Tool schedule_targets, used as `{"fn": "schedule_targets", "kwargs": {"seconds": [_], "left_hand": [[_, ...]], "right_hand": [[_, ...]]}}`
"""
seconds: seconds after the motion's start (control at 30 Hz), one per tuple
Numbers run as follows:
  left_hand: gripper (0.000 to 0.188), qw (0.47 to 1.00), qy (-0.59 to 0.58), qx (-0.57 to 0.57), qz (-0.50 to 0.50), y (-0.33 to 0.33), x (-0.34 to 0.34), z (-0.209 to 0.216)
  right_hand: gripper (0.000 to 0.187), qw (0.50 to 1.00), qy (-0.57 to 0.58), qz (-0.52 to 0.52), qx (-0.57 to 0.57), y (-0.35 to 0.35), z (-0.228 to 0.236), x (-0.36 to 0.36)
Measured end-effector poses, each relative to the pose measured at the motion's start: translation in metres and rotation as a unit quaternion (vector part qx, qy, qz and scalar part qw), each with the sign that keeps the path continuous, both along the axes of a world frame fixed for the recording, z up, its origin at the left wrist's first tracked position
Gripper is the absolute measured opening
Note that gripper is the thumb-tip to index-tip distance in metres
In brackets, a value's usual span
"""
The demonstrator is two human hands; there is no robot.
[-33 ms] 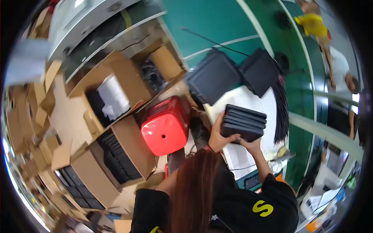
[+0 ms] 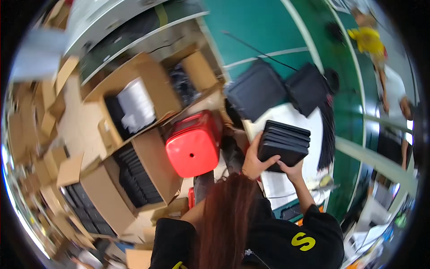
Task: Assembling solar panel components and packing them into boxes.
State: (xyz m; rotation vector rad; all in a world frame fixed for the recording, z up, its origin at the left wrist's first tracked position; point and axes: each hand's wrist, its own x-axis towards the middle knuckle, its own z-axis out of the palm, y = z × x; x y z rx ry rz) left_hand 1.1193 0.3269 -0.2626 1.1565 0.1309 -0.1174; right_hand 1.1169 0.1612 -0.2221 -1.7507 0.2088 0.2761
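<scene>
Single head cam, fisheye, looking down, close over hands, wide surroundings

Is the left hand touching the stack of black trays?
Touching. The head view shows the left hand with its fingers wrapped onto the near edge of the stack of black trays; the right hand supports it underneath.

The stack of black rectangular plastic trays (image 2: 285,143) looks smooth and matt, with a faint sheen along the rims. The red square plastic stool (image 2: 193,145) is glossy and catches the light. The open brown cardboard boxes (image 2: 134,179) are dull, rough paperboard. Two flat black square trays (image 2: 257,89) on the green floor (image 2: 264,31) look matt; the floor itself is smooth and painted.
</scene>
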Motion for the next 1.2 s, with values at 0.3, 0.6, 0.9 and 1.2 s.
{"fn": "schedule_targets", "kwargs": {"seconds": [0.3, 0.6, 0.9, 1.2], "left_hand": [[0.065, 0.860, 0.260, -0.109, 0.426, 0.258, -0.131, 0.002], [0.061, 0.718, 0.286, -0.323, 0.547, 0.482, -0.273, -0.129], [0.061, 0.612, 0.376, -0.230, 0.656, 0.583, -0.290, -0.242], [0.058, 0.517, 0.550, 0.094, 0.649, 0.611, -0.301, -0.314]], "right_hand": [[0.081, 0.888, -0.031, 0.430, -0.160, 0.341, 0.008, -0.006], [0.093, 0.513, 0.269, 0.799, -0.159, 0.695, -0.171, -0.090], [0.077, 0.498, 0.198, 0.830, -0.153, 0.809, -0.283, -0.117], [0.057, 0.443, -0.078, 0.889, -0.087, 0.837, -0.352, -0.157]]}}
